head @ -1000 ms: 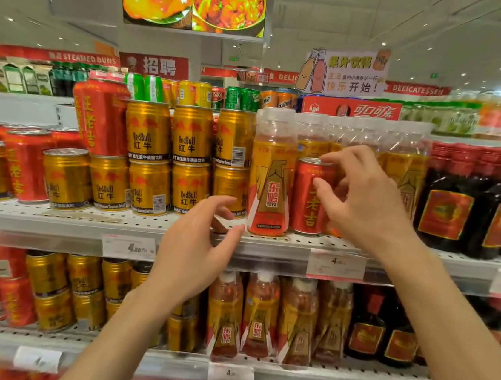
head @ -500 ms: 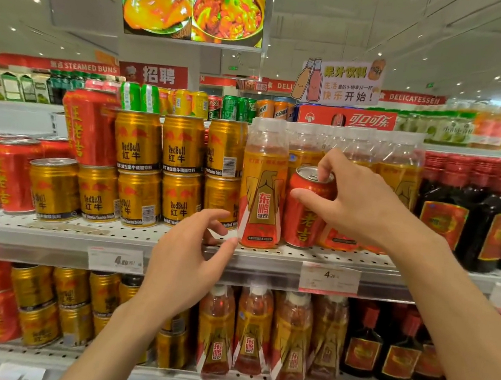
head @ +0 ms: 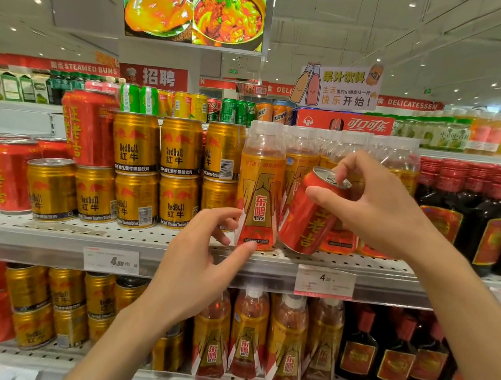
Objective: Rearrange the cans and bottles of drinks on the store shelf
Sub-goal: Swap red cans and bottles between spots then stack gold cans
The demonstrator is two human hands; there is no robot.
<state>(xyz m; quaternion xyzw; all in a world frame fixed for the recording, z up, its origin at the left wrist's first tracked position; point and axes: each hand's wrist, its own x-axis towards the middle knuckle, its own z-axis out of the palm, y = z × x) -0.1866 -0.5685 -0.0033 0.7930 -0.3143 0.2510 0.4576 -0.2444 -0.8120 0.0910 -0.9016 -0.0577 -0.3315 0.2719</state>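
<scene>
My right hand [head: 375, 210] grips a red can [head: 307, 224] near its top and holds it tilted to the right, in front of the row of orange bottles on the upper shelf [head: 174, 245]. The can's base is at the shelf's front edge. My left hand [head: 200, 265] hovers with spread, relaxed fingers at the foot of the front orange bottle [head: 260, 191], thumb tip at its base, holding nothing. Gold Red Bull cans [head: 139, 171] stand stacked two high left of the bottle. More red cans [head: 10, 175] stand further left.
Dark bottles with red caps [head: 495, 217] fill the shelf's right side. The lower shelf [head: 128, 376] carries gold cans, orange bottles and dark bottles. Price tags [head: 324, 281] hang on the shelf edge. A juice sign [head: 339, 86] stands above the bottles.
My right hand has pulled the red can out from among the orange bottles and tilted it toward me. My left hand stays open near the orange bottle's base.
</scene>
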